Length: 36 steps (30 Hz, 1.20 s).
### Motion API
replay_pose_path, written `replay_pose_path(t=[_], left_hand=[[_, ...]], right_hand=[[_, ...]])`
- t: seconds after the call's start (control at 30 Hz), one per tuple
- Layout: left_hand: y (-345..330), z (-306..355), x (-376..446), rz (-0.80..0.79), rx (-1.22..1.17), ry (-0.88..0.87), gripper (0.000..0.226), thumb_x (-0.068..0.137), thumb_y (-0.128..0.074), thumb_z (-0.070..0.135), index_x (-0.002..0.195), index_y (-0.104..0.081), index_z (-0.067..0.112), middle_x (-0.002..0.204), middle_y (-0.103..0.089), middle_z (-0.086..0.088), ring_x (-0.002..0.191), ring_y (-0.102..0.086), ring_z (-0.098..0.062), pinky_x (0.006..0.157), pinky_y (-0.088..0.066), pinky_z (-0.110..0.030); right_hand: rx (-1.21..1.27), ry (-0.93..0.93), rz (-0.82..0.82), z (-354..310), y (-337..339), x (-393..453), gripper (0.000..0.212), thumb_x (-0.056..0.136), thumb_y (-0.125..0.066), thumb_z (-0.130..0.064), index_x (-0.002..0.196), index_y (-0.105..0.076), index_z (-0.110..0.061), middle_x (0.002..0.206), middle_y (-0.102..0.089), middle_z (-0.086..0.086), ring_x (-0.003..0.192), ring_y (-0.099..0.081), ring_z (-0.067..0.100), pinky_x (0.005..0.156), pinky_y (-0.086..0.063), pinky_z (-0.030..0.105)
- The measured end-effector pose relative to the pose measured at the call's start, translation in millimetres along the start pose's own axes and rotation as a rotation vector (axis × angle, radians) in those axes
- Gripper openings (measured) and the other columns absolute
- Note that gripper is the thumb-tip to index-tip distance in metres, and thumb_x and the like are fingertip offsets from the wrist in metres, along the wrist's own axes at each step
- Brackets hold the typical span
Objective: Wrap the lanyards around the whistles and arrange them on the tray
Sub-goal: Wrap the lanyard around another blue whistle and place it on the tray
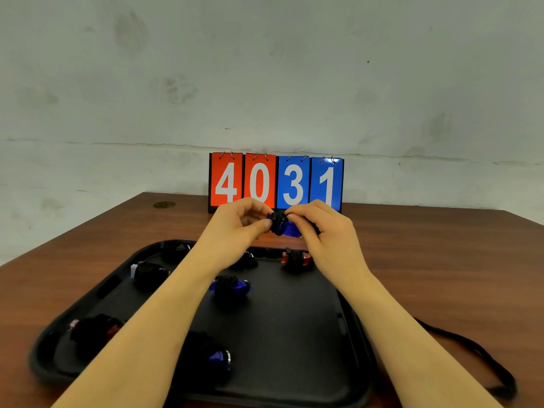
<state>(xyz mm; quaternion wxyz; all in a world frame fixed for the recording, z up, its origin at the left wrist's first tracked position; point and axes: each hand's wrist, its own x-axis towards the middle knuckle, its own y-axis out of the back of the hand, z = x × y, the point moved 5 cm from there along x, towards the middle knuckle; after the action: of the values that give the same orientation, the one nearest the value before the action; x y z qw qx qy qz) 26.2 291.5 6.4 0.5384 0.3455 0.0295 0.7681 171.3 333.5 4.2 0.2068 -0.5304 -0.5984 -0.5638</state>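
Note:
Both hands hold a blue whistle [287, 228] above the far edge of the black tray [294, 334]. Black lanyard cord is wound round its middle. My left hand [238, 223] pinches the wrapped part from the left. My right hand [321, 228] pinches it from the right, fingers curled over the cord. Several wrapped whistles lie on the tray: a blue one [231, 285] in the middle, an orange one [295, 258] at the far right, another blue one [219, 359] near the front, a reddish one [94, 331] at the left, and dark bundles [148, 272] at the far left.
A flip scoreboard [275, 182] reading 4031 stands at the back of the brown table [441, 275], against the wall. A loose black lanyard [482, 357] lies on the table right of the tray. A small round coin-like disc [164, 204] sits at the back left.

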Motion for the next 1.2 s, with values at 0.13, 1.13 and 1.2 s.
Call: replay_pose_path(t=[0.13,1.13,1.2], left_hand=[[-1,0,-1,-0.030,0.013,0.003,0.015,0.087,-0.060,0.012,0.092,-0.059,0.026,0.086,-0.063,0.011,0.076,-0.062,0.000,0.064,-0.049,-0.009],[10,1,-5,0.111,-0.526,0.115,0.019,0.081,-0.059,-0.003,0.088,-0.064,0.014,0.070,-0.071,0.001,0.067,-0.068,-0.011,0.073,-0.057,-0.022],[11,-2,-4,0.149,-0.483,0.128,0.019,0.081,-0.060,-0.002,0.086,-0.064,0.015,0.072,-0.071,0.001,0.067,-0.068,-0.010,0.073,-0.057,-0.021]], right_hand=[[0.050,-0.061,-0.006,2,1,1,0.018,0.088,-0.059,-0.021,0.101,-0.069,-0.013,0.084,-0.063,-0.007,0.083,-0.058,0.006,0.075,-0.049,0.017],[0.720,-0.497,-0.265,4,-6,-3,0.015,0.084,-0.063,-0.010,0.072,-0.071,-0.014,0.073,-0.069,-0.002,0.088,-0.065,0.009,0.082,-0.053,0.030],[0.701,-0.485,-0.283,2,-7,-3,0.014,0.084,-0.063,-0.011,0.073,-0.071,-0.015,0.078,-0.071,0.002,0.096,-0.066,0.012,0.090,-0.051,0.034]])
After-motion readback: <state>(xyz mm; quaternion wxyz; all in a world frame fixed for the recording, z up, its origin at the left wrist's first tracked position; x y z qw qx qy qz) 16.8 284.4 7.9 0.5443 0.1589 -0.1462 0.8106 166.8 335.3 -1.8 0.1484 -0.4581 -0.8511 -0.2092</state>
